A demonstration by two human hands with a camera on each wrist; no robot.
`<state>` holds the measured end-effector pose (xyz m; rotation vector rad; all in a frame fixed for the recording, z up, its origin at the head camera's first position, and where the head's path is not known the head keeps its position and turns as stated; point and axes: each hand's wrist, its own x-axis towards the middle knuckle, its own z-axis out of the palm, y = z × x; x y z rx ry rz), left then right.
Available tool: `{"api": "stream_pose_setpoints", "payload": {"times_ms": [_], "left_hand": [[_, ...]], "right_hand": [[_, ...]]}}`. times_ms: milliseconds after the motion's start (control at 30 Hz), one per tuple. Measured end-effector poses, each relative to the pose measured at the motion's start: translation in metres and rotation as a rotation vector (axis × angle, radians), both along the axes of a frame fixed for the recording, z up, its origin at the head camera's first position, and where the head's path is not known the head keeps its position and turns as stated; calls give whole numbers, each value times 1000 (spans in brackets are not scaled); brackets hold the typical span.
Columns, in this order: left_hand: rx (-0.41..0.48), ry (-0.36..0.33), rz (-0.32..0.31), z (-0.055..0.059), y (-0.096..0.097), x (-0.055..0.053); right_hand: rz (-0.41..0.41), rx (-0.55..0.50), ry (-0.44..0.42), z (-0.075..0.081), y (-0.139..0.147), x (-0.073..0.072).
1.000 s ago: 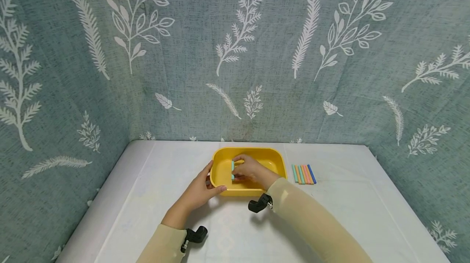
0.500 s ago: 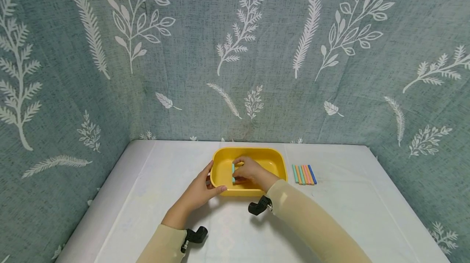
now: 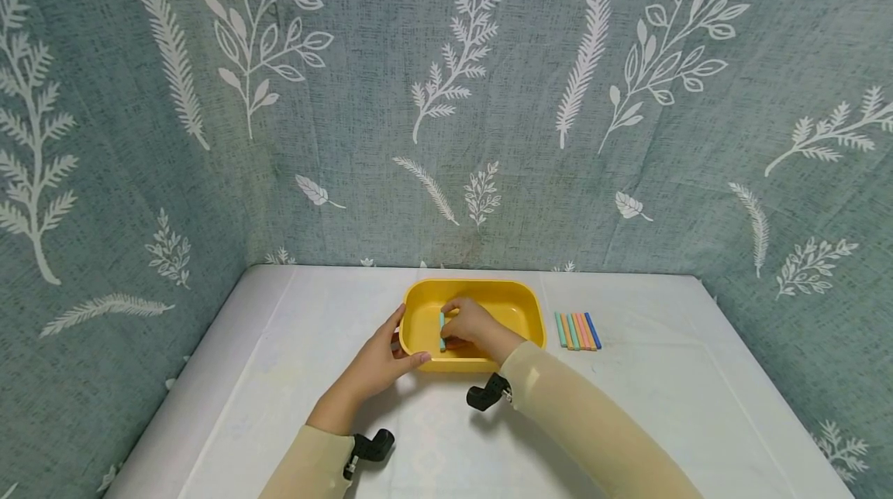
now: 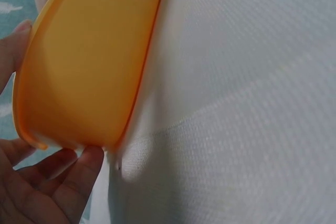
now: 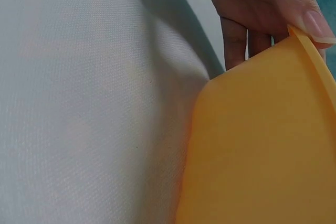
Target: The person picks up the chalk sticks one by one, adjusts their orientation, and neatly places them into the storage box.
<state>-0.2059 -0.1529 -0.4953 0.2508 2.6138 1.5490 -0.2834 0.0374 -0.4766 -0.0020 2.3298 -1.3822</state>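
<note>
A yellow plastic tray (image 3: 460, 366) with rounded corners sits on the table. My left hand (image 3: 380, 359) grips its near left corner, thumb over the rim and fingers against the outer wall. In the left wrist view the fingertips meet the tray's wall (image 4: 94, 61). Inside the tray, my right hand (image 3: 474, 322) pinches a mint-green chalk stick (image 3: 442, 321) that points front to back, low over the tray floor. The right wrist view shows the tray's outside (image 5: 252, 145) and the left thumb on its rim; the chalk is hidden there.
Right of the tray, several chalk sticks (image 3: 577, 331) in green, orange, pink and blue lie side by side. A white cloth (image 3: 670, 383) covers the table. Patterned blue-green fabric (image 3: 363, 212) hangs behind and at both sides.
The right hand has lowered the chalk stick slightly toward the near side of the tray, and the right wrist has shifted a little left. The left hand and tray stay put.
</note>
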Motion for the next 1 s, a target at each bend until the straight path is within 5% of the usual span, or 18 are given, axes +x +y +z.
{"api": "stream_pose_setpoints", "payload": {"times_ms": [667,1000], "left_hand": [[-4,-20,8,0,0,0],[-12,-24,6,2,1,1]], "right_hand": [[-22,-20,-28,1,3,2],[-24,-123,-74,3,14,2]]}}
